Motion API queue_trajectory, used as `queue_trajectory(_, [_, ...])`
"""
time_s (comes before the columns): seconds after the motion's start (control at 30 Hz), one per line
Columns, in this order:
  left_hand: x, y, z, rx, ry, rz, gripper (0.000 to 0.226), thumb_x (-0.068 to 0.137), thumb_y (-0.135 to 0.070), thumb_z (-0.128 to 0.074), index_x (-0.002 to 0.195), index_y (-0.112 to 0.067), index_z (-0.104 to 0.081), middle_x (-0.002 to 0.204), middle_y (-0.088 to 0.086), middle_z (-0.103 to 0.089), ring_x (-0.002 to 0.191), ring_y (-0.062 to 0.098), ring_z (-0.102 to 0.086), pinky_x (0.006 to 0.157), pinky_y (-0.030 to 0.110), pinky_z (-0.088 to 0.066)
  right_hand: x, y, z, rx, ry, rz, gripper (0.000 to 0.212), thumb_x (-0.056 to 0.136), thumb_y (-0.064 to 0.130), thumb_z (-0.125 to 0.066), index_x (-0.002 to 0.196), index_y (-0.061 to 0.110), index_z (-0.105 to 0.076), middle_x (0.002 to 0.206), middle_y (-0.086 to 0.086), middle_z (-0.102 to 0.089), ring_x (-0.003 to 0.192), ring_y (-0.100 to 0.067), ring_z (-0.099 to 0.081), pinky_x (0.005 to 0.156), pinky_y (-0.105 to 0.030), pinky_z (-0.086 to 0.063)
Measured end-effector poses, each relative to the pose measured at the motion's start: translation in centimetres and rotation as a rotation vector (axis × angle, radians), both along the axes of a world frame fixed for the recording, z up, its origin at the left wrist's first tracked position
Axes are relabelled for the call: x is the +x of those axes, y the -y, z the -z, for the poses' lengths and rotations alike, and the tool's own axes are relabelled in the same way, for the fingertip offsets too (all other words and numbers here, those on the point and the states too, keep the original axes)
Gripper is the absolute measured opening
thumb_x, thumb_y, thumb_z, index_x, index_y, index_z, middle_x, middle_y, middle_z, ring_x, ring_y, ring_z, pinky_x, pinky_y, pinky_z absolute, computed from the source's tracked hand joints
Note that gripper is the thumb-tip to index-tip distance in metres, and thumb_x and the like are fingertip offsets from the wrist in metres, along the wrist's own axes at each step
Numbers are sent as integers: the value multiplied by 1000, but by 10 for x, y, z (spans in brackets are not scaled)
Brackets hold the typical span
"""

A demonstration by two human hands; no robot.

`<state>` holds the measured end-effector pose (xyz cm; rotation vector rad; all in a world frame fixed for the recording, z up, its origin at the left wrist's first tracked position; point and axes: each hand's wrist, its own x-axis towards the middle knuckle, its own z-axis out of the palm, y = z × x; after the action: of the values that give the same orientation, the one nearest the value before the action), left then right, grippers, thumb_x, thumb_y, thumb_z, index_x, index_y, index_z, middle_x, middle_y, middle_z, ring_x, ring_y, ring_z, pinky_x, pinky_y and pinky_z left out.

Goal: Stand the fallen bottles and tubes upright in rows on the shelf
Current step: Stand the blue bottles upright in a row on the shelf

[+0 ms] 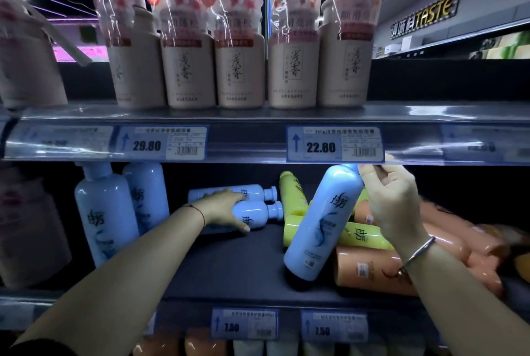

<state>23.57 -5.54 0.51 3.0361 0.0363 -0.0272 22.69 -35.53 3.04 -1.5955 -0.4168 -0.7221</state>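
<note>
Blue bottles: five are seen on the middle shelf (229, 264); two upright at left (104, 212), two lying on their sides (255, 213), one tilted (321, 226).
Yellow bottles: two (295, 195), fallen, behind the tilted one.
Orange bottles: a toppled pile (370, 272) at right; no count can be made.
Left hand (226, 211): laid over the nearer lying bottle, fingers wrapped.
Right hand (393, 198): the tilted bottle is gripped near its top.
Upper shelf: five beige pump bottles (241, 69), upright.

Head camera faces the shelf (229, 264) closely, looking slightly down.
</note>
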Motion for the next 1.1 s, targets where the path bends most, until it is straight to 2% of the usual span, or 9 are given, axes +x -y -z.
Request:
queue_trajectory(0.13, [-6, -3, 9, -179, 136, -28, 73, 65, -60, -69, 129, -30, -49, 129, -7, -57, 115, 18, -54, 98, 36, -44, -3, -7, -6, -12, -2, -62, 56, 90, 9, -58, 48, 9, -20, 47, -4, -18, 44, -22, -17, 41, -36, -18])
queue_trajectory(0.2, [-13, -2, 8, -280, 240, -26, 70, 64, -57, -71, 125, -29, -52, 123, -6, -60, 111, 19, -57, 95, 39, -47, 0, -11, -6, -22, -23, -166, 48, 87, 20, -58, 56, -8, -36, 46, -22, -35, 49, -40, -22, 51, -31, -25])
queue_trajectory(0.27, [-20, 0, 6, -441, 368, -3, 64, 63, -52, -74, 118, -24, -55, 114, -3, -63, 104, 19, -59, 90, 37, -49, 2, -14, -5, -51, -48, -249, 46, 91, 27, -55, 73, -16, -51, 68, -41, -54, 61, -56, -37, 53, -36, -35])
queue_trajectory(0.37, [-35, 5, -2, -636, 507, 2, 55, 74, -38, -78, 118, -17, -54, 110, -4, -60, 99, 14, -58, 77, 24, -44, -7, -20, -8, -79, -48, -311, 23, 98, 16, -53, 76, 22, -58, 54, 10, -57, 46, -12, -51, 48, -24, -42])
queue_trajectory(0.47, [-49, 6, -4, -771, 555, -52, 43, 80, -33, -74, 114, -22, -51, 99, -16, -58, 92, 6, -57, 72, 10, -40, -13, -22, -7, -149, -144, -395, 18, 90, 22, -63, 94, 32, -49, 95, 19, -61, 86, 8, -63, 69, -6, -47])
queue_trajectory(0.6, [-68, 2, 1, -985, 567, -147, 59, 79, -46, -70, 122, -13, -47, 117, -3, -61, 110, 15, -58, 94, 28, -46, -14, -24, -7, -298, -221, -442, 50, 71, 26, -82, 102, 38, -44, 127, 7, -57, 111, -12, -61, 90, -30, -54])
queue_trajectory(0.7, [-82, -3, 7, -1077, 604, -127, 54, 78, -47, -69, 121, -23, -46, 113, -11, -60, 107, 8, -57, 95, 28, -44, -22, -35, -9, -290, -192, -486, 53, 69, 21, -84, 101, 35, -44, 117, 14, -60, 104, -2, -62, 79, -17, -56])
queue_trajectory(0.83, [-97, -8, 11, -1191, 635, -130, 59, 72, -50, -69, 121, -23, -48, 107, -12, -62, 102, 6, -60, 84, 21, -48, -22, -49, -2, -216, -207, -555, 59, 64, 23, -85, 113, 18, -52, 111, -3, -67, 104, -16, -68, 88, -39, -57])
queue_trajectory(1.1, [-116, -10, 12, -1162, 654, -44, 57, 72, -46, -69, 121, -27, -47, 107, -13, -62, 102, 9, -62, 88, 28, -50, -30, -49, 8, -236, -206, -494, 70, 74, 31, -81, 134, 31, -47, 122, 9, -66, 111, -10, -63, 95, -36, -51])
